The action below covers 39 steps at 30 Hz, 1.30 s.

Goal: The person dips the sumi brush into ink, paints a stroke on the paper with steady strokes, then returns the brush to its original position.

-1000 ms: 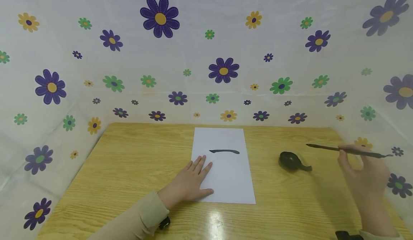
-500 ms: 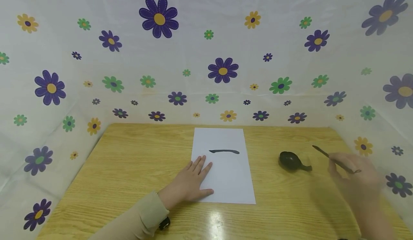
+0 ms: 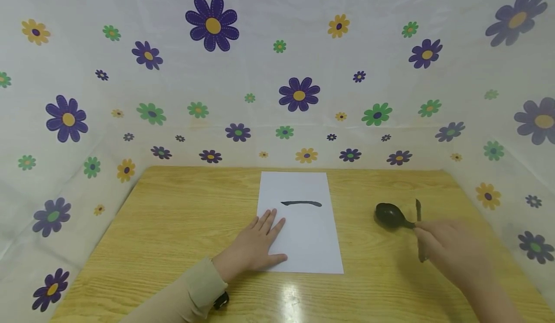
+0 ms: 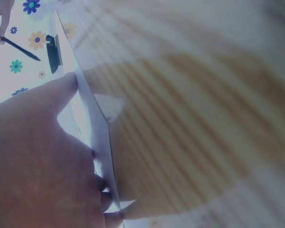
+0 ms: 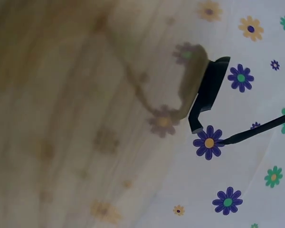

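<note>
My left hand (image 3: pixel 256 248) lies with its fingers spread on the lower left of a white sheet of paper (image 3: pixel 308 246), pressing it to the table. One dark ink stroke (image 3: pixel 301 203) crosses the upper part of the sheet. My right hand (image 3: pixel 457 253), blurred, pinches a dark writing brush (image 3: pixel 418 209), which stands roughly upright in the head view. The right fingertips overlap the handle end of a black spoon-shaped ink dish (image 3: pixel 389 216); whether they touch it, I cannot tell. In the right wrist view the brush (image 5: pixel 259 132) appears beside the dish (image 5: pixel 213 83); the hand is out of frame.
A wood-grain table (image 3: pixel 186 207) carries everything. White cloth walls (image 3: pixel 260 62) printed with flowers rise at the back and both sides. A black band piece (image 3: pixel 221 300) shows under the left sleeve cuff (image 3: pixel 205 284).
My right hand has moved left and downward toward the dish's handle, and the brush has swung from nearly level to nearly upright. The left hand, paper and dish stay put.
</note>
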Motion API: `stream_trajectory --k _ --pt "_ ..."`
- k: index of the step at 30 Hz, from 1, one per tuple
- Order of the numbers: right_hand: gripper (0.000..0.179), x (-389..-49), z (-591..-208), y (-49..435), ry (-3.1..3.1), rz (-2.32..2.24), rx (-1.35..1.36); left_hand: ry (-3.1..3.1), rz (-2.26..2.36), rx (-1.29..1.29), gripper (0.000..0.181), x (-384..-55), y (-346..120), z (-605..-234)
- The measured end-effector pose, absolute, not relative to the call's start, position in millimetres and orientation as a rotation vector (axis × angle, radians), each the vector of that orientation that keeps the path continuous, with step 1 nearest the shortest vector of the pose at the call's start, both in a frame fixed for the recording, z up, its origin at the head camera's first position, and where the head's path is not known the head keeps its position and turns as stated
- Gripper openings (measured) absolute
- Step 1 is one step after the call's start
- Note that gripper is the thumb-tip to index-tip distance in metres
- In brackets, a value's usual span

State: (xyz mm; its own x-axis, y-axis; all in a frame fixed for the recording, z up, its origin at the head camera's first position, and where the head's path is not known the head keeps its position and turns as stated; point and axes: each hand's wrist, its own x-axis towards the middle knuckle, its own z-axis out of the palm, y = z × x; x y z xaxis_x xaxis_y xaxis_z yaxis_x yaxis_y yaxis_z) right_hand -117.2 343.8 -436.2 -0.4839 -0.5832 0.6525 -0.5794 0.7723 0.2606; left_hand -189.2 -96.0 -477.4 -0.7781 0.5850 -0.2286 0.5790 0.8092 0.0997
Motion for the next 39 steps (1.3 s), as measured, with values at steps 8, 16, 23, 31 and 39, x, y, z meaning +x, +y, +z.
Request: stream_trajectory --k 8,16,23,31,39 --pt "0.05 -118 -449 352 -2.083 -0.183 1.192 2.742 0.041 0.892 0.091 -188 -95 -474" --pt "0.058 -119 -455 354 -2.067 -0.335 1.305 2.744 0.047 0.885 0.091 -187 -95 -472" --pt "0.066 -123 -458 349 -2.089 -0.449 1.362 2.749 0.033 0.883 0.091 -189 -95 -478" --pt "0.072 -126 -465 347 -2.104 -0.509 1.418 2.743 0.048 0.888 0.091 -190 -95 -479" --pt "0.064 -128 -473 350 -2.13 -0.516 1.424 2.743 0.063 0.877 0.091 -189 -95 -477"
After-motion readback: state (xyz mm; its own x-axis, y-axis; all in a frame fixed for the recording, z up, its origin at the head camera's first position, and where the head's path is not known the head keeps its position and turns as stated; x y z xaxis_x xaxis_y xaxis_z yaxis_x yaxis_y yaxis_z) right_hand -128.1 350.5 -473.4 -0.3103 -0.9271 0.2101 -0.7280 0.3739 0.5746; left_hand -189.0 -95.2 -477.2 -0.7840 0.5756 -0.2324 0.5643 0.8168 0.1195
